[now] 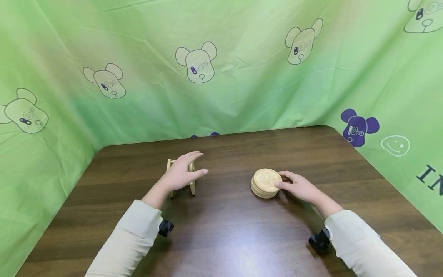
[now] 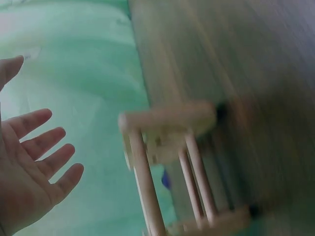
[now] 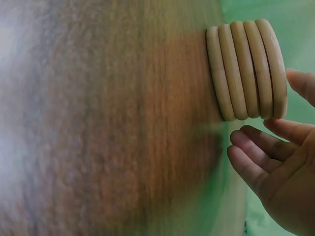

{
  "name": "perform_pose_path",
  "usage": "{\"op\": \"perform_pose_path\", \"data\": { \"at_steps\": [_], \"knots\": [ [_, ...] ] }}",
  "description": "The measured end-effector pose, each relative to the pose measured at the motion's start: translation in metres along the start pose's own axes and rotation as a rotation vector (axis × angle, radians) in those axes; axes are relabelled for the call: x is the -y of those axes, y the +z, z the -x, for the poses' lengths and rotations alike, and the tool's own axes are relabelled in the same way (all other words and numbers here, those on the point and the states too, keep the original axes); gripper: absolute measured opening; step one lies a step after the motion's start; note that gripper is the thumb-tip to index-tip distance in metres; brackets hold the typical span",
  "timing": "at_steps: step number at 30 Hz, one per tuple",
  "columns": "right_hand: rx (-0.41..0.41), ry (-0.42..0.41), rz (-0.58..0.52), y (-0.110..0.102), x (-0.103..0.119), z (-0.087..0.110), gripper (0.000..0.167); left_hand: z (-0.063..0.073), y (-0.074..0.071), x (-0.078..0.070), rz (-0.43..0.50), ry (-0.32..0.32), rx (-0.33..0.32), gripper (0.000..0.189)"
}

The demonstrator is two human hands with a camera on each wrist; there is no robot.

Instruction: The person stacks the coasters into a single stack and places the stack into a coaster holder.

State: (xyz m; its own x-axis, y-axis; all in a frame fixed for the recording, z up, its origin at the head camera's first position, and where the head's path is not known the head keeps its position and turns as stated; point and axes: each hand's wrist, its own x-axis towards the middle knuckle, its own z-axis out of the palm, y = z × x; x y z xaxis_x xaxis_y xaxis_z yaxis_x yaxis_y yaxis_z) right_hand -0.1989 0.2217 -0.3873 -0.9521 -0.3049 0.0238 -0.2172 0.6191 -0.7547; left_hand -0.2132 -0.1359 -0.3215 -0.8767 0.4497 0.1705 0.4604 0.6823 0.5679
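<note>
A stack of several round wooden coasters [image 1: 267,181] lies on the table, the top one bearing an engraved pattern. My right hand [image 1: 298,187] is at the stack's right side. Its thumb and index fingertips are at the edge of the top coaster, and the other fingers [image 3: 251,164] extend below without gripping. To the left, my left hand [image 1: 181,173] hovers over a small wooden rack [image 1: 192,184] with bars between its end pieces, partly hidden by the hand. In the left wrist view the fingers are spread, apart from the rack [image 2: 167,118], and hold nothing.
The dark wood-grain table [image 1: 221,227] reaches back to a green curtain [image 1: 242,92] printed with bear heads, which also hangs along both sides. Black wrist cameras [image 1: 166,228] sit under both pale sleeves [image 1: 128,238].
</note>
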Motion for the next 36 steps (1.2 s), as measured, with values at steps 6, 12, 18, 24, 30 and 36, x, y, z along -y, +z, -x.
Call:
{"op": "perform_pose_path", "data": {
  "at_steps": [6, 12, 18, 24, 30, 36],
  "knots": [
    [-0.002, 0.007, -0.012, 0.002, 0.001, 0.000, 0.044, -0.010, 0.018, -0.016, 0.041, 0.028, 0.043, 0.059],
    [0.003, 0.015, -0.013, 0.003, 0.001, 0.000, 0.044, -0.019, 0.036, -0.024, 0.068, 0.043, 0.069, 0.059],
    [0.022, 0.038, -0.010, 0.003, 0.004, -0.001, 0.045, -0.027, 0.054, -0.029, 0.126, 0.038, 0.103, 0.054],
    [0.036, 0.069, -0.008, 0.003, 0.006, -0.001, 0.047, -0.035, 0.075, -0.033, 0.172, 0.008, 0.157, 0.053],
    [0.036, 0.068, -0.019, 0.003, 0.006, -0.003, 0.047, -0.042, 0.094, -0.040, 0.169, 0.015, 0.193, 0.052],
    [0.034, 0.066, -0.026, 0.003, 0.007, -0.004, 0.047, -0.050, 0.110, -0.044, 0.185, 0.053, 0.203, 0.048]
  ]
}}
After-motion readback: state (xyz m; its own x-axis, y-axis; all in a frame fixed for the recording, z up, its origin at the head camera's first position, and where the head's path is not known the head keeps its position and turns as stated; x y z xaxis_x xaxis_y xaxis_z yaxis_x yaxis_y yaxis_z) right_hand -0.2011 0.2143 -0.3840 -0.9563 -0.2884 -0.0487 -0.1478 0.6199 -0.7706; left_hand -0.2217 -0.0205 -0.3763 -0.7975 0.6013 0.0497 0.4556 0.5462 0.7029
